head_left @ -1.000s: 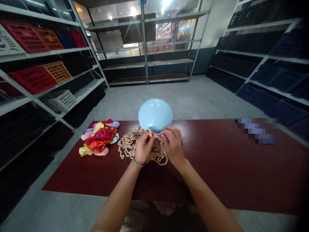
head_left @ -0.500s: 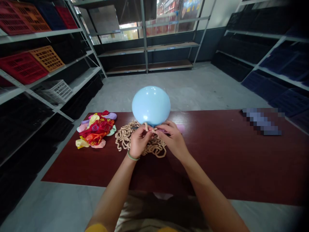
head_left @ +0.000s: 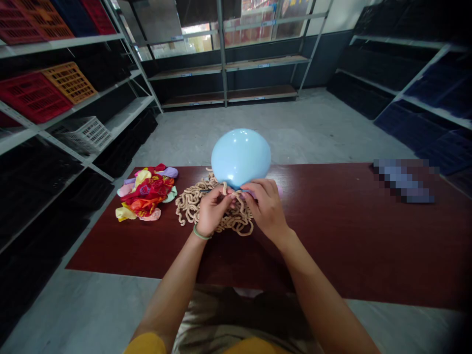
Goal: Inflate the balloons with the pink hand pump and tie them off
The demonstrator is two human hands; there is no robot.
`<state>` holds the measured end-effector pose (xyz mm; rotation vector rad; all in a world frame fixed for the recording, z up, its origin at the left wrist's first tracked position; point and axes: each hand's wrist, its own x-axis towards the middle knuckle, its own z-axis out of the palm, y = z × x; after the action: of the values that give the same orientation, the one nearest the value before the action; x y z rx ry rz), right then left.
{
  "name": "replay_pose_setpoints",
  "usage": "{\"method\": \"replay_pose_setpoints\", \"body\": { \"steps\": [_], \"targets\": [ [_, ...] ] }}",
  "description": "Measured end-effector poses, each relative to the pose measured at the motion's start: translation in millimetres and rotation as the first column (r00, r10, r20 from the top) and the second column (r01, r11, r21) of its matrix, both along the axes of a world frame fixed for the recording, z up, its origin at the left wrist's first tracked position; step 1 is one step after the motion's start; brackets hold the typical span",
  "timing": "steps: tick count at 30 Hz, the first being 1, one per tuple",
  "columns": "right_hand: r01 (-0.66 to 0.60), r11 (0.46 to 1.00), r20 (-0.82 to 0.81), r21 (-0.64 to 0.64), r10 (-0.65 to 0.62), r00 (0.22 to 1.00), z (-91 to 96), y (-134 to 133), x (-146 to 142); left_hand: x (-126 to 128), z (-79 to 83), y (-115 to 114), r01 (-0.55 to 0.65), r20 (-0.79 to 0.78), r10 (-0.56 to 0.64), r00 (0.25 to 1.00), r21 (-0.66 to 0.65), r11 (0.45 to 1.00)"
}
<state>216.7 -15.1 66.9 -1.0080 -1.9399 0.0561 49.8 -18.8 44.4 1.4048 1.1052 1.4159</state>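
An inflated light blue balloon (head_left: 241,156) stands up just beyond my fingertips, its lower end between my two hands. My left hand (head_left: 213,212) is closed in a pinch on a thick beige cord (head_left: 224,187), one end of which sticks up above its fingers. The cord crosses beneath the balloon to my right hand (head_left: 268,209), whose thumb and fingers also pinch it. Fingers partly hide the balloon's neck and the cord around it. Under and beside my hands lies a loose pile of curly beige cord (head_left: 190,200).
On the dark red table (head_left: 350,236), a heap of colourful uninflated balloons (head_left: 147,194) lies at the left. A pixelated, bluish item (head_left: 403,182) lies at the far right. Shelves with red crates (head_left: 31,96), an orange crate (head_left: 70,81) and a white crate (head_left: 90,133) stand beyond the left side.
The balloon has shifted right and tilted a little. My right hand has turned slightly and its fingers sit higher, while my left hand keeps its pinch on the cord.
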Motion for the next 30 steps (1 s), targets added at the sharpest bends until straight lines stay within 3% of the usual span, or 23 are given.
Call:
{"method": "replay_pose_setpoints", "body": {
  "steps": [7,12,23,30],
  "targets": [
    [-0.079,0.994,-0.052,-0.073,0.075,0.996,-0.1,0.5,0.5,-1.3,1.8,-0.7,0.051,0.038,-0.051,0.998,0.008,0.999],
    [-0.053,0.994,-0.061,-0.098,0.047,0.997,-1.3,1.0,0.9,-1.8,3.2,-0.3,0.024,0.051,-0.024,0.998,0.001,1.0],
    [0.066,0.996,0.015,0.061,-0.067,0.998,0.9,-0.7,1.0,-5.6,6.8,-1.1,-0.092,-0.052,0.097,0.994,0.084,0.992],
    [0.141,0.979,0.029,0.15,-0.147,0.989,-5.8,0.3,-2.8,-4.3,5.1,-0.6,-0.033,-0.028,0.035,0.999,0.083,0.996]
  ]
}}
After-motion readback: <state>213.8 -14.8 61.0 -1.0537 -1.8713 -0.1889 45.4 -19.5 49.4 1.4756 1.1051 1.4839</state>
